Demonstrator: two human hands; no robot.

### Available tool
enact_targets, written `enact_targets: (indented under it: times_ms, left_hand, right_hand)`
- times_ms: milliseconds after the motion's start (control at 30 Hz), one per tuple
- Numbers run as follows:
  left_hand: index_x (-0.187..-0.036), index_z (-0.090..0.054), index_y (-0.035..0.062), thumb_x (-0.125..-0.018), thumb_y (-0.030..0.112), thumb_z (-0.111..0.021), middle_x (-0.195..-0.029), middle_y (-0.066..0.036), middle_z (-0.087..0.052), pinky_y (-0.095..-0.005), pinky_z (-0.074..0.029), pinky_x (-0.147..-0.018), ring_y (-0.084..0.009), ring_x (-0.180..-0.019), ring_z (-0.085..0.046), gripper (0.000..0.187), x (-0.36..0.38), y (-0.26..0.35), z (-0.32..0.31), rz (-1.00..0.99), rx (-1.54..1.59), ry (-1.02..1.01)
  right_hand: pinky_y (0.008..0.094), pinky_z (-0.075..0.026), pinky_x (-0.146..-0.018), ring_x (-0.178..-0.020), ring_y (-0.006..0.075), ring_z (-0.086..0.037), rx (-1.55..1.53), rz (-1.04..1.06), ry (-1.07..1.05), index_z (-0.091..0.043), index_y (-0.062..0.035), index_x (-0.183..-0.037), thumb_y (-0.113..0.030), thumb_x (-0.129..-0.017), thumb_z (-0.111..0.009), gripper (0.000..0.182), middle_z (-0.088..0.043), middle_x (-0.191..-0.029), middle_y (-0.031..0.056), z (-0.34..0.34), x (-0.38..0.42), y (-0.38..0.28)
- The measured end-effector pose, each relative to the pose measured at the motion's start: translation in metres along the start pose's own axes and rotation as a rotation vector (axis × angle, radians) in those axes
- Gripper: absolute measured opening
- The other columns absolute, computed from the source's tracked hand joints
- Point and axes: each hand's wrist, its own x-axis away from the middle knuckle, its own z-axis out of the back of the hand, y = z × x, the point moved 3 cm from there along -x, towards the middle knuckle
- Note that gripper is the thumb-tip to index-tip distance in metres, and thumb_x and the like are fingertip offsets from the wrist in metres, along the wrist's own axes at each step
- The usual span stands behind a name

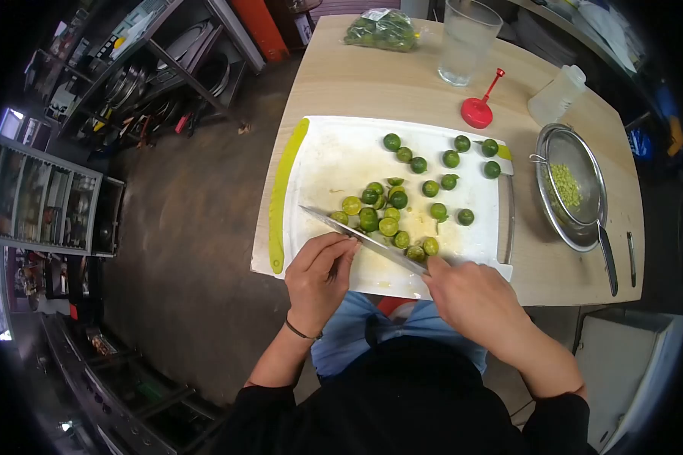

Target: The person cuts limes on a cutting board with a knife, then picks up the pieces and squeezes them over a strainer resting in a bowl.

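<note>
A white cutting board with green ends lies on the table. My right hand is wrapped round the handle of a long knife, whose blade slants up to the left across the board. Beside the blade, the fingers of my left hand are pinched together at the board's front edge; what they hold, if anything, is too small to tell. Cut lime halves lie in a cluster just beyond the blade. Several whole green limes are spread over the middle and right of the board.
A metal strainer rests over a bowl at the right, holding pale green bits. Beyond the board stand a red plastic piece, a translucent bottle, a clear pitcher and a bag of limes. Metal shelves are at the far left.
</note>
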Motion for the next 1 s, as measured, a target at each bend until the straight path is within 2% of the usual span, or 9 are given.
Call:
enact_targets:
  times_ms: [67,167,267,467,600,667,800,933,1000]
  left_hand:
    - [-0.087,-0.074,0.0033,-0.077,0.001,-0.080,-0.088,-0.008,-0.071,-0.0280,-0.055,-0.063,-0.0198,-0.075,-0.070,0.012,-0.001,-0.003,0.003,0.020,-0.013,0.011]
    - [-0.090,-0.072,0.0024,-0.078,-0.003,-0.077,-0.091,-0.009,-0.069,-0.0289,-0.054,-0.063,-0.0206,-0.074,-0.067,0.014,-0.004,0.003,-0.002,-0.043,-0.049,0.020]
    - [-0.090,-0.071,0.0024,-0.078,-0.001,-0.076,-0.092,-0.010,-0.068,-0.0306,-0.054,-0.065,-0.0231,-0.075,-0.068,0.013,-0.011,0.006,-0.001,0.024,-0.053,-0.022]
    - [-0.089,-0.070,0.0029,-0.076,0.000,-0.075,-0.093,-0.011,-0.067,-0.0355,-0.053,-0.072,-0.0293,-0.083,-0.067,0.014,-0.037,0.024,-0.005,-0.026,-0.095,-0.118]
    - [-0.090,-0.070,0.0045,-0.076,0.003,-0.075,-0.094,-0.010,-0.067,-0.0363,-0.051,-0.076,-0.0283,-0.085,-0.065,0.015,-0.059,0.038,-0.021,-0.088,-0.161,-0.111]
    - [-0.094,-0.071,0.0066,-0.078,0.008,-0.075,-0.095,-0.008,-0.068,-0.0375,-0.048,-0.080,-0.0272,-0.089,-0.063,0.016,-0.072,0.049,-0.038,-0.132,-0.189,-0.201]
    - [-0.099,-0.072,0.0051,-0.078,0.013,-0.078,-0.100,-0.010,-0.070,-0.0385,-0.047,-0.087,-0.0293,-0.097,-0.063,0.023,-0.089,0.054,-0.075,-0.245,-0.199,-0.401]
    - [-0.098,-0.072,0.0050,-0.077,0.014,-0.078,-0.098,-0.010,-0.070,-0.0388,-0.047,-0.087,-0.0300,-0.095,-0.063,0.024,-0.089,0.056,-0.084,-0.302,-0.243,-0.476]
    - [-0.098,-0.072,0.0042,-0.076,0.011,-0.079,-0.096,-0.010,-0.071,-0.0363,-0.050,-0.084,-0.0263,-0.091,-0.066,0.023,-0.091,0.054,-0.078,-0.267,-0.207,-0.493]
  right_hand:
    - [0.0456,-0.056,-0.060,-0.066,0.0381,-0.068,-0.001,-0.065,-0.053,-0.056,-0.0027,-0.094,-0.016,-0.093,-0.059,0.014,-0.064,-0.064,0.0200,-0.002,0.011,0.003]
    - [0.0472,-0.054,-0.059,-0.066,0.0376,-0.067,-0.038,-0.058,-0.009,-0.056,-0.0034,-0.093,-0.019,-0.095,-0.057,0.016,-0.063,-0.064,0.0186,0.004,0.031,0.020]
    - [0.0498,-0.051,-0.062,-0.066,0.0386,-0.064,-0.065,-0.098,0.005,-0.059,-0.0043,-0.092,-0.022,-0.095,-0.058,0.018,-0.063,-0.065,0.0171,0.003,0.047,0.033]
    - [0.0500,-0.052,-0.062,-0.066,0.0395,-0.065,-0.105,-0.088,0.049,-0.060,-0.0052,-0.095,-0.024,-0.096,-0.057,0.019,-0.062,-0.065,0.0171,0.010,0.073,0.056]
    - [0.0484,-0.050,-0.063,-0.068,0.0410,-0.063,-0.248,-0.174,0.068,-0.061,-0.0041,-0.095,-0.022,-0.096,-0.059,0.018,-0.063,-0.069,0.0186,0.024,0.091,0.082]
    - [0.0474,-0.048,-0.064,-0.071,0.0423,-0.062,-0.442,-0.287,0.141,-0.059,-0.0014,-0.090,-0.020,-0.095,-0.061,0.020,-0.065,-0.073,0.0196,0.030,0.101,0.094]
    - [0.0481,-0.047,-0.068,-0.073,0.0438,-0.061,-0.408,-0.323,0.305,-0.056,0.0000,-0.087,-0.018,-0.095,-0.061,0.021,-0.066,-0.078,0.0205,0.027,0.115,0.111]
    - [0.0475,-0.047,-0.066,-0.072,0.0438,-0.061,-0.474,-0.332,0.273,-0.057,0.0000,-0.088,-0.018,-0.095,-0.061,0.020,-0.066,-0.076,0.0206,0.019,0.120,0.117]
    - [0.0480,-0.048,-0.064,-0.071,0.0437,-0.061,-0.511,-0.390,0.163,-0.058,-0.0006,-0.089,-0.019,-0.095,-0.061,0.019,-0.065,-0.074,0.0206,0.017,0.118,0.115]
